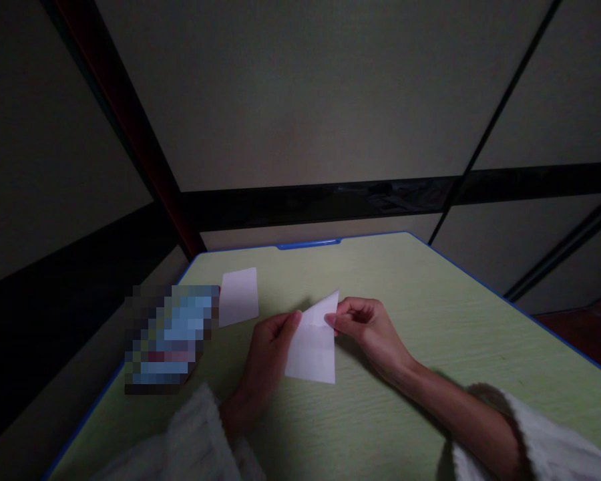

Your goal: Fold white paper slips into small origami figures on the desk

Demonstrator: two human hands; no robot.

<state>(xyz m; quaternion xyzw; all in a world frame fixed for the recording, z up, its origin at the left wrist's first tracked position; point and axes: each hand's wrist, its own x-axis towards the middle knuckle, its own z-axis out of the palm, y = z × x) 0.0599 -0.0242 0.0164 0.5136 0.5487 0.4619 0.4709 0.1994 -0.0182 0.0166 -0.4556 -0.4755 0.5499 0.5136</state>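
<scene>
Between my two hands is a white sheet of paper (311, 354), its top part bent over with one corner pointing up. My left hand (270, 347) pinches the paper at its left edge, thumb on top. On the other side, my right hand (363, 324) grips the right edge near the raised corner between thumb and fingers. The fingers behind the sheet are partly hidden. Another white piece of paper (239, 296) lies flat on the table, up and to the left of my left hand.
The light green table (405, 414) has a blue edge and a blue handle (309, 244) at its far side. A blurred-out, screen-like object (180, 334) stands at the left. Behind the table rise pale cabinet panels (310, 100) with a dark band.
</scene>
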